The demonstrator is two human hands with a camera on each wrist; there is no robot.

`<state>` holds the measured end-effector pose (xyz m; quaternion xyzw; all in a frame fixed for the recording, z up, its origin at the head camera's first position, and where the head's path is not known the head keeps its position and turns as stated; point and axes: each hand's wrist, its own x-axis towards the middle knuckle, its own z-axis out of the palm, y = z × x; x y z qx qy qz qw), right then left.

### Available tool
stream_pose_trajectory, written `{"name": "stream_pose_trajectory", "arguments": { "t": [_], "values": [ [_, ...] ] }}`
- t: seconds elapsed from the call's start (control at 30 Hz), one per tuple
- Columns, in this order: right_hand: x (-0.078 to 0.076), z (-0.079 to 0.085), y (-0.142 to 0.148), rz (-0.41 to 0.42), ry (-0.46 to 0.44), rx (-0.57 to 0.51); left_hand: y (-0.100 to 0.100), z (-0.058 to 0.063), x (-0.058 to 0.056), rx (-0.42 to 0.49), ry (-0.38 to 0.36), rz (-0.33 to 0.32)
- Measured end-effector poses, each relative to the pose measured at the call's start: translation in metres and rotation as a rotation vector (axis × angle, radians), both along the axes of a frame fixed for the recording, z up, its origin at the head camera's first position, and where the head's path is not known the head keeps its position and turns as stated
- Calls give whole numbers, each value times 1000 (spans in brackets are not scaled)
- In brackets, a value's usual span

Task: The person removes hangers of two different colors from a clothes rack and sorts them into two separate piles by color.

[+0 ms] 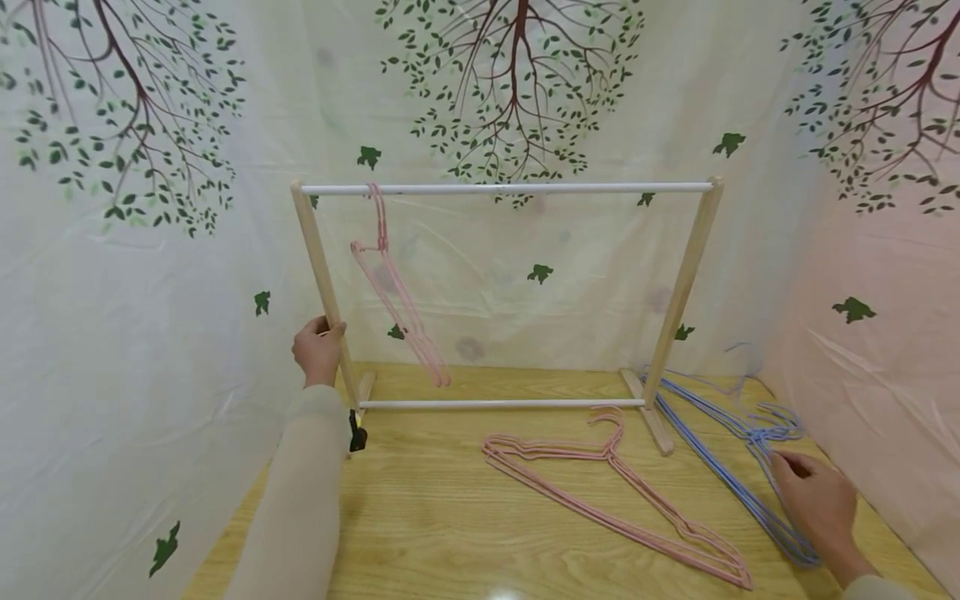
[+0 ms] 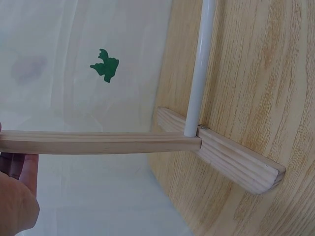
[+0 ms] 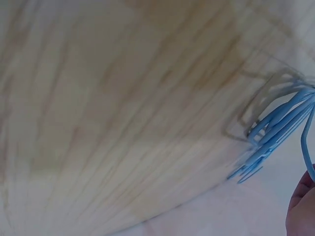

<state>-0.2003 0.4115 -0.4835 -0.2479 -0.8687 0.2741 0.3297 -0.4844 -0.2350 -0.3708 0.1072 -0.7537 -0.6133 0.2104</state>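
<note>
My left hand [image 1: 317,352] grips the left wooden post [image 1: 315,250] of a small garment rack, about two thirds of the way down. In the left wrist view, the thumb and fingers sit around that post [image 2: 98,142] at the left edge. To the right, my right hand [image 1: 821,504] pinches the side of a blue clothes hanger in a bunch of blue hangers [image 1: 761,435] on the table. The right wrist view has their hooks [image 3: 280,123] beside the fingers. Pink hangers [image 1: 382,244] hang near the left end of the rack's white top bar [image 1: 510,189].
More pink hangers [image 1: 609,454] lie overlapped on the wooden table [image 1: 420,508] before the rack. The rack's right foot [image 1: 656,429] stands close to the blue bunch. A small black object [image 1: 357,433] is by the left foot. Leaf-patterned curtains [image 1: 465,283] enclose the table.
</note>
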Motion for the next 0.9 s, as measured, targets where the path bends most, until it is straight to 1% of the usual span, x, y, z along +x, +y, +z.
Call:
{"name": "stream_pose_trajectory", "arguments": {
  "t": [0.1,0.3,0.47,0.53,0.6,0.7,0.83,0.9],
  "values": [
    [2,0,8,-10,-71,15,1,1,3,0,4,3],
    [4,-1,19,3,-144,37,1,1,8,-10,15,12],
    [5,2,28,47,-249,48,2,2,13,-29,14,19],
    [4,2,31,59,-276,64,2,2,15,-26,18,24],
    [2,1,34,63,-274,80,1,2,16,-22,21,27],
    [-2,1,34,54,-252,77,0,1,17,-35,50,45],
    [-7,1,28,42,-204,70,0,0,19,-71,72,59],
    [-9,3,23,42,-168,73,0,1,20,-68,68,57]
  ]
}}
